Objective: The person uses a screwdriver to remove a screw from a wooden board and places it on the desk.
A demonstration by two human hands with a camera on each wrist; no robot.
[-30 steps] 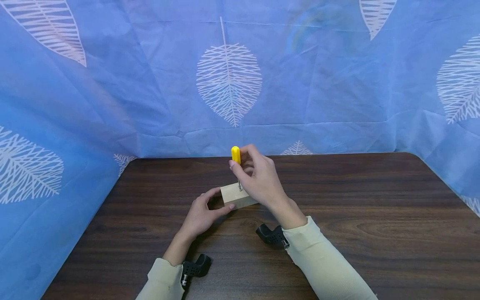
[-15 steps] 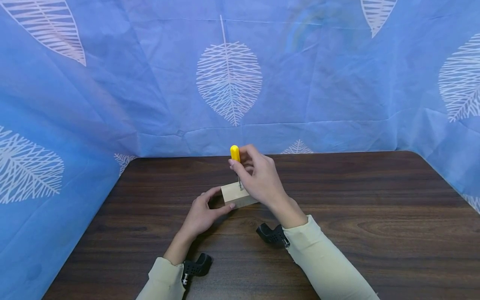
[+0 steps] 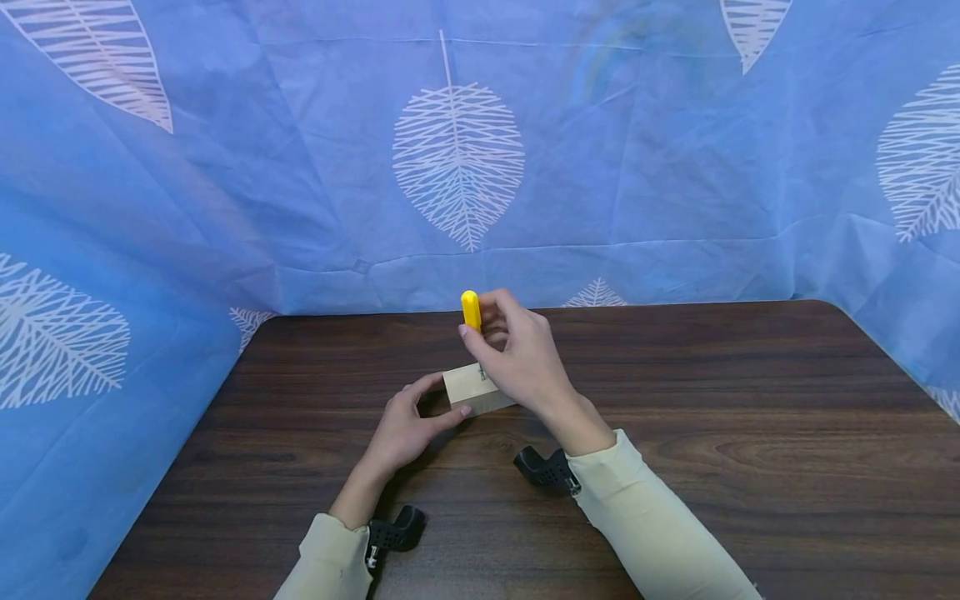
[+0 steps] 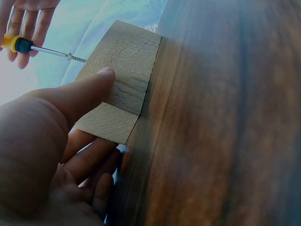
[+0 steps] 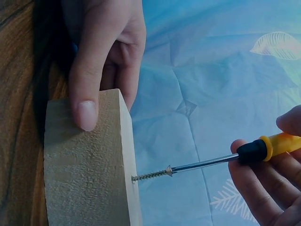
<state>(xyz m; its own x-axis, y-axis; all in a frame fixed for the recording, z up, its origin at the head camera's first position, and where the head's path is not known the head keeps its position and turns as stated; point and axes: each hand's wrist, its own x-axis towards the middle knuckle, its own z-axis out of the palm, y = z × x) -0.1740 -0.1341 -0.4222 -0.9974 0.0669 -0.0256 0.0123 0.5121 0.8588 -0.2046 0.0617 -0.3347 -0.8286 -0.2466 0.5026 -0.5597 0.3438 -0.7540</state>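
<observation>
A pale wooden block [image 3: 480, 402] lies on the table, its left end gripped between the thumb and fingers of my left hand [image 3: 405, 427]. Out of its top face stands a screw [image 5: 153, 175], with most of its thread showing. My right hand [image 3: 525, 358] holds a screwdriver [image 3: 471, 310] by its yellow and black handle, the thumb on one side and fingers on the other. In the right wrist view the screwdriver's metal shaft [image 5: 204, 163] meets the screw head, roughly in line with it. The right hand hides the block's right end in the head view.
The dark wood-grain table [image 3: 712, 433] spreads around the hands. Behind and at the left hangs a blue cloth [image 3: 322, 167] with white leaf prints. Black wrist-worn devices, one on the left wrist [image 3: 395, 529] and one on the right [image 3: 543, 468], sit just above the tabletop.
The screwdriver handle has tilted slightly and the right thumb has shifted a little on it. The block and my left hand stay practically where they were.
</observation>
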